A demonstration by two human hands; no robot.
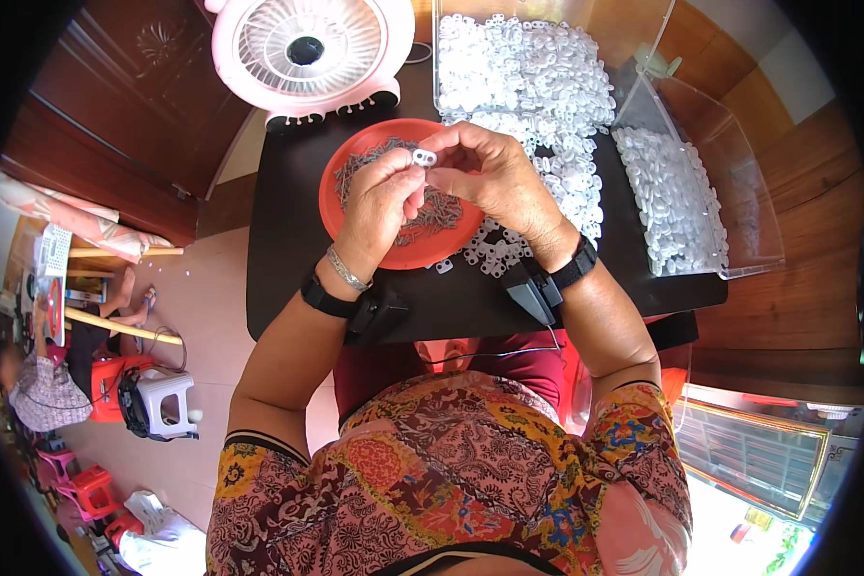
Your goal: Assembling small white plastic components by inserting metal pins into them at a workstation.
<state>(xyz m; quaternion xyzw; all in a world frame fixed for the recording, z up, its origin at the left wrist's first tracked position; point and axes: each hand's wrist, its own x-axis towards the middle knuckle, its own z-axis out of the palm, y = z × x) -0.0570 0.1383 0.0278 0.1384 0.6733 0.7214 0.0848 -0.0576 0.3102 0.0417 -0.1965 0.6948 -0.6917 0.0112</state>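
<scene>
A small white plastic piece with two dark holes point(424, 157) is held up over an orange-red basin point(330, 216). My left hand point(378, 200) pinches it from the left, thumb and finger closed at its edge. From the right, my right hand point(494, 176) closes thumb and index finger around its other side; whether a small pin sits in those fingertips is hidden. Many thin grey metal pins or screws point(439, 213) fill the basin below. Loose white two-holed pieces point(494, 254) lie on the dark table just right of the basin, under my right wrist.
A big heap of white pieces point(523, 72) spills from a clear bin at the back; another clear bin point(754, 230) stands at right, holding more. A pink fan point(307, 48) stands at back left. Dark wrist-strap devices point(533, 291) hang over the table point(283, 230). Another person point(53, 394) sits far left.
</scene>
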